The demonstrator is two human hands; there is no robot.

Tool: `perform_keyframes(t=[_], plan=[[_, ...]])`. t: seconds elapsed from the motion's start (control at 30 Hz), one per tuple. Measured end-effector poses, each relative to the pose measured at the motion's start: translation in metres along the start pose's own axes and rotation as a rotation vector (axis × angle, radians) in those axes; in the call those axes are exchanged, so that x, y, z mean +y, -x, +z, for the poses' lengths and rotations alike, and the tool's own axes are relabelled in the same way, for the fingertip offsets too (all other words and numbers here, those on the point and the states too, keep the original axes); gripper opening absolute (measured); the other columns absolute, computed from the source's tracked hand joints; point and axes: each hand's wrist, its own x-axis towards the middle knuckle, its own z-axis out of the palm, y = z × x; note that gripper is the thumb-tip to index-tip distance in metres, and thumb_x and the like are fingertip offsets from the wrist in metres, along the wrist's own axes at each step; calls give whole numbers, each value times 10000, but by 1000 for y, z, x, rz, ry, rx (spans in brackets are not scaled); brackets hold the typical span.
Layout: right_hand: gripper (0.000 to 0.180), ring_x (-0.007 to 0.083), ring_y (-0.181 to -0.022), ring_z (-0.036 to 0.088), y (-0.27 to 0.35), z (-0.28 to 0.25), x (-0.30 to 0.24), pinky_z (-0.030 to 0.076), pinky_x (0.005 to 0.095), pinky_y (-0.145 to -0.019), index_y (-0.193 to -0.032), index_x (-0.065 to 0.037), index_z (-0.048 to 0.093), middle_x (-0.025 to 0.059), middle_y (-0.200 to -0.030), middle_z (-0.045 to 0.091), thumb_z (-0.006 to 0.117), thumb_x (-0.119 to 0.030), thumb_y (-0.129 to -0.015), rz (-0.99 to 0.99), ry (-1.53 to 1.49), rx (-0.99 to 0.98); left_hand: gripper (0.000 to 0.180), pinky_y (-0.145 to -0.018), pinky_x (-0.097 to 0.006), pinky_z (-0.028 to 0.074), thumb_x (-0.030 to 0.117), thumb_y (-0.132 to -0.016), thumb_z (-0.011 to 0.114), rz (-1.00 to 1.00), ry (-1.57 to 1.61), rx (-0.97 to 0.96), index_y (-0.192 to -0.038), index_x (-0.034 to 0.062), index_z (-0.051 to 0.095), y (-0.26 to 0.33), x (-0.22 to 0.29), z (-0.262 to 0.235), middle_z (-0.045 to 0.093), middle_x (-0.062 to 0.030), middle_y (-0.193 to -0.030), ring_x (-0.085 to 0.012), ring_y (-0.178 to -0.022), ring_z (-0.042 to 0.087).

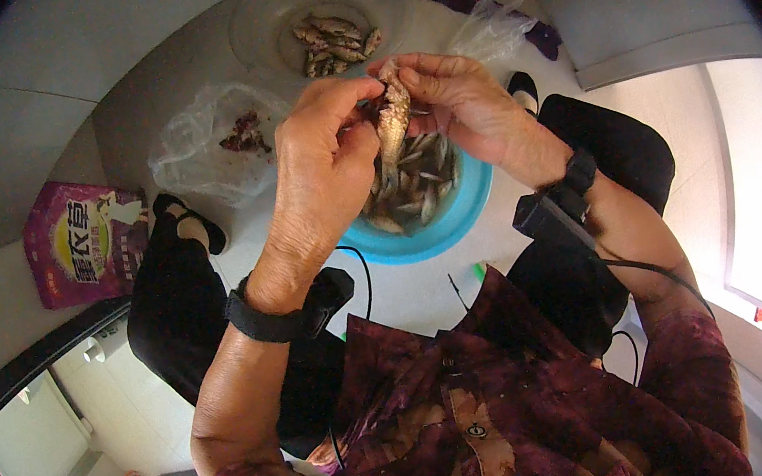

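Head view, looking down: the left hand (pixel 321 145) and the right hand (pixel 459 102) are both closed around one small fish (pixel 395 111), held upright between them just above a blue basin (pixel 464 212) of more small fish, the left fingertips pinching at its belly. This looks like the gutting step. Next, the pinch likely needs a firm, careful pull, with a clear bowl (pixel 261 23) of fish and a plastic bag (pixel 186 148) of dark scraps lying beyond.

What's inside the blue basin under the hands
The blue basin holds a heap of small silvery fish. The left hand, right hand and the held fish cover part of it, so its far side and bottom are hidden.
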Motion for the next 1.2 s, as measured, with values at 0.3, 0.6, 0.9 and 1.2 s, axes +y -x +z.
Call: perform_keyframes(t=[0.3, 0.6, 0.9, 1.2], plan=[[231, 134, -895, 613, 1, 3, 1, 525, 289, -696, -1085, -69, 606, 20, -989, 641, 567, -207, -904, -3, -16, 48, 309, -770, -243, 468, -93, -772, 489, 4, 17, -10, -1047, -3, 600, 2, 3, 1, 616, -62, -1019, -119, -861, 594], [233, 142, -915, 608, 2, 1, 7, 520, 319, -738, -1101, -76, 589, 15, -994, 635, 557, -205, -910, 18, -117, 3, 284, -797, -247, 473, -75, -808, 498, -143, 77, -31, -1077, -22, 570, 5, 9, 1, 636, -74, -991, -118, -915, 599], [253, 154, -908, 616, 0, 1, 14, 536, 317, -741, -1114, -60, 576, 29, -1019, 627, 550, -206, -910, 23, -183, -15, 287, -809, -257, 477, -52, -806, 526, -211, 206, -42, -1084, -18, 587, 5, 11, -4, 637, -72, -1006, -131, -918, 602], [278, 167, -915, 610, 0, 2, 16, 532, 333, -790, -1136, -45, 550, 41, -1023, 614, 523, -224, -925, 40, -218, -35, 313, -743, -257, 491, -17, -791, 544, -265, 189, -97, -1101, -54, 568, 3, 12, -8, 647, -101, -899, -134, -813, 620]])
